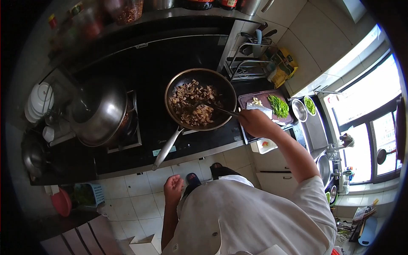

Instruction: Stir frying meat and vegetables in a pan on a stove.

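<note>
My right hand (256,122) is closed on the handle of a spatula (226,111), whose head lies among sliced, browned food (193,94) in a frying pan (233,95). The pan stands on a black gas hob (149,108), its metal handle (167,148) pointing towards me. My left hand (173,186) hangs low beside my body, below the counter edge, with its fingers curled and nothing seen in it. Right of the pan, a cutting board (244,98) bears cut green vegetables (279,106), chopped pale pieces (257,101) and a cleaver-like blade (259,111).
A wok with a domed metal lid (98,111) stands on the left of the hob. A knife rack (248,68) is behind the board. Metal bowls (299,110) stand at the right. Jars (126,11) line the shelf above. A white container (264,146) sits below the board.
</note>
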Tool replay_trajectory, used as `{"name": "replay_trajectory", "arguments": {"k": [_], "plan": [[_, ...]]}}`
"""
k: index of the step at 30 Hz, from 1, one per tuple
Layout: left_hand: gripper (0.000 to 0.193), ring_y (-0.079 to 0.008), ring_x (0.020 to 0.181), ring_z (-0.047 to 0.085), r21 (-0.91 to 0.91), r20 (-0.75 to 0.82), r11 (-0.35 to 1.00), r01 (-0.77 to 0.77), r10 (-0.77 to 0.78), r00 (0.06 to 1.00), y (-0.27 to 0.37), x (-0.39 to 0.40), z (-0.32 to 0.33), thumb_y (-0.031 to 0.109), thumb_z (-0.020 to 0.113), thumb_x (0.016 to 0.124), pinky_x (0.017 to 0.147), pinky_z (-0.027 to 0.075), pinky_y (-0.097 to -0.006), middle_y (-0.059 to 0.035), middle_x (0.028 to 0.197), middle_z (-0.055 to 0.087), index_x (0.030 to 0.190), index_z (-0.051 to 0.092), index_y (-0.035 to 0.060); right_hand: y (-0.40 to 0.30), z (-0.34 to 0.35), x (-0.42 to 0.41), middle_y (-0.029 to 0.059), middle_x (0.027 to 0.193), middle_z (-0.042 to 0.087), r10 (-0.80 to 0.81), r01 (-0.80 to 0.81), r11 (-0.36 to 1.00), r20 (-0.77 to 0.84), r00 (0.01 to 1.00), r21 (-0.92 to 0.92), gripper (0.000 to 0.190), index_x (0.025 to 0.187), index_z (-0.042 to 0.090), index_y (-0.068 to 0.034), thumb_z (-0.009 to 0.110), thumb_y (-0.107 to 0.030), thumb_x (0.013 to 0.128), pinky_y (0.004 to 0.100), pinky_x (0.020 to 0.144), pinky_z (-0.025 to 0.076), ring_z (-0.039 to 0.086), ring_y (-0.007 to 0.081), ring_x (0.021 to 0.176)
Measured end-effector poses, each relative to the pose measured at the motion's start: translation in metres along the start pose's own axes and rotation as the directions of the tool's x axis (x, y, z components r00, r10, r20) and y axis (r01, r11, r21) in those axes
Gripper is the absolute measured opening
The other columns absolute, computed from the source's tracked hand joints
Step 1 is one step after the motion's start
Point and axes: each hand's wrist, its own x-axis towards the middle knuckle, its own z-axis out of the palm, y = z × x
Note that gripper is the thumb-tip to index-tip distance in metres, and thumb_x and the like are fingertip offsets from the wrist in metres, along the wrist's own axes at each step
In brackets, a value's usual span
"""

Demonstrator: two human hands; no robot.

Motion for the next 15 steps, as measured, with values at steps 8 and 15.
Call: {"name": "replay_trajectory", "arguments": {"k": [8, 15], "plan": [[0.026, -0.0106, 0.074, 0.06, 0.005, -0.016, 1.0, -0.005, 0.006, 1.0, 0.005, 0.001, -0.002, 0.014, 0.064, 0.088, 0.065, 0.05, -0.0243, -0.0058, 0.091, 0.063, 0.109, 0.057, -0.0004, -0.02, -0.036, -0.045, 0.0229, 0.079, 0.064, 0.078, -0.069, 0.994, 0.105, 0.991, -0.087, 0.03, 0.085, 0.063, -0.001, 0.044, -0.023, 0.092, 0.0495, 0.073, 0.048, 0.062, 0.0411, 0.079], [0.026, -0.0096, 0.073, 0.058, -0.003, 0.018, 1.0, -0.01, 0.01, 1.0, 0.005, 0.003, 0.003, 0.014, 0.064, 0.088, 0.063, 0.049, -0.0234, -0.0046, 0.088, 0.062, 0.109, 0.057, 0.0, 0.0, 0.045, 0.019, 0.0252, 0.076, 0.064, 0.167, -0.167, 0.986, -0.014, 0.986, 0.006, 0.029, 0.091, 0.059, 0.001, 0.044, -0.024, 0.091, 0.0511, 0.072, 0.051, 0.063, 0.0442, 0.075]]}}
